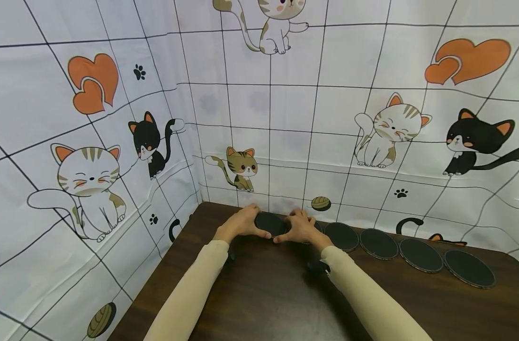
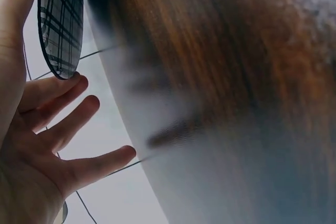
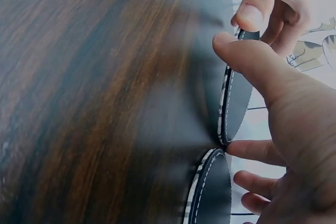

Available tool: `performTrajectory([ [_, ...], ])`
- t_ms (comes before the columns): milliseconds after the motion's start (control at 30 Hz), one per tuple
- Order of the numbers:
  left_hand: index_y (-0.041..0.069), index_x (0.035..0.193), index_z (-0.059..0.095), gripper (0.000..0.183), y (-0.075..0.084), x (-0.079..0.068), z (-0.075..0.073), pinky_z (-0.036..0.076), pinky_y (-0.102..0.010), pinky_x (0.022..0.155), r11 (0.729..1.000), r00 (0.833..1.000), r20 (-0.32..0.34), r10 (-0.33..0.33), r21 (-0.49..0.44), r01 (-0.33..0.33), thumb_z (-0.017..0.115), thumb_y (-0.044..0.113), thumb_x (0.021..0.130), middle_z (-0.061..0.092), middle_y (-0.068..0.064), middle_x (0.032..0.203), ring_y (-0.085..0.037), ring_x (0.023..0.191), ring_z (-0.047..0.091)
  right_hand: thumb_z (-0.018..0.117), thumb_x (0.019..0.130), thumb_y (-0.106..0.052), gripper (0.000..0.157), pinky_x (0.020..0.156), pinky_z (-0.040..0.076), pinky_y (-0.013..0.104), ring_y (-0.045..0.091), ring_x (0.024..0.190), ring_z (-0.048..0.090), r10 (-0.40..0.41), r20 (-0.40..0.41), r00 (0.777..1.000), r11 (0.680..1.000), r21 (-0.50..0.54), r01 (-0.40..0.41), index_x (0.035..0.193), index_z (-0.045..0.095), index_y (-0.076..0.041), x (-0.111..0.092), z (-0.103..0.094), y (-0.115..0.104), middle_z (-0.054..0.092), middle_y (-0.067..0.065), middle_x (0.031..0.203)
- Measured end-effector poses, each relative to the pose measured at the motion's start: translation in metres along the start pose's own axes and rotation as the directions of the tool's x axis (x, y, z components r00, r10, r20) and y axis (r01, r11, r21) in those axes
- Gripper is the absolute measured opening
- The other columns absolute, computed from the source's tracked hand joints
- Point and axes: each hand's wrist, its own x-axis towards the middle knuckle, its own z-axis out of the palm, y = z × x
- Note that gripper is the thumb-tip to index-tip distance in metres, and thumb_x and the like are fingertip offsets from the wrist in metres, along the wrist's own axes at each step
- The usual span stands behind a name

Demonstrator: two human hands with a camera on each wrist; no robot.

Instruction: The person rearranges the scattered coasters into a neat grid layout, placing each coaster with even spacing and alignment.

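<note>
Evidently, most of the row is in place: five dark round discs [image 1: 379, 244] are lined up along the far edge of the tabletop [image 1: 268, 303], the leftmost of them partly covered by the right hand [image 1: 301, 227]. At the row's left end, the held disc [image 1: 270, 224] is pinched at its rim, the grip being shared with the left hand [image 1: 241, 221]. Its plaid underside is exposed in the left wrist view, so final settling is judged unfinished; whether more remain cannot be told.
</note>
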Motion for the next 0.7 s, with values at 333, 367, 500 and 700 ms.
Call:
performTrajectory([
  [333,0.007,0.139,0.059,0.096,0.004,-0.011,0.001,0.049,-0.043,0.096,1.000,0.999,-0.040,0.025,0.016,-0.024,0.078,0.073,0.073,0.056,-0.005,0.130,-0.022,0.108,0.058,0.087,0.070,-0.062,0.082,0.100,0.020,0.072,0.043,0.134,0.031,0.028,-0.012,1.000,0.997,0.070,-0.027,0.127,0.067,-0.007,-0.007,-0.001,0.000,0.042,0.020,0.144],
  [367,0.007,0.139,0.059,0.096,0.004,-0.012,0.001,0.049,-0.044,0.096,0.999,0.998,-0.051,0.033,0.029,-0.031,0.077,0.075,0.073,0.057,-0.005,0.131,-0.022,0.109,0.059,0.087,0.071,-0.061,0.081,0.101,0.019,0.072,0.044,0.136,0.029,0.031,-0.012,0.999,0.996,0.088,-0.029,0.127,0.067,-0.006,-0.009,-0.002,-0.001,0.041,0.020,0.146],
  [500,0.008,0.137,0.061,0.096,0.008,-0.016,-0.002,0.047,-0.047,0.098,0.996,0.993,-0.097,0.063,0.068,-0.057,0.074,0.078,0.073,0.059,-0.005,0.131,-0.023,0.113,0.059,0.087,0.073,-0.060,0.081,0.102,0.019,0.074,0.046,0.140,0.026,0.020,-0.027,0.999,0.992,0.129,-0.017,0.128,0.065,-0.005,-0.017,-0.008,-0.002,0.037,0.024,0.151],
  [700,0.009,0.136,0.062,0.093,0.024,-0.025,-0.003,0.046,-0.045,0.099,0.990,0.987,-0.118,0.107,0.109,-0.094,0.071,0.079,0.075,0.060,-0.004,0.126,-0.021,0.109,0.060,0.085,0.075,-0.061,0.083,0.096,0.024,0.073,0.046,0.138,0.031,-0.027,-0.072,0.997,0.991,0.128,0.036,0.132,0.062,-0.003,-0.039,-0.016,0.002,0.037,0.025,0.152],
])
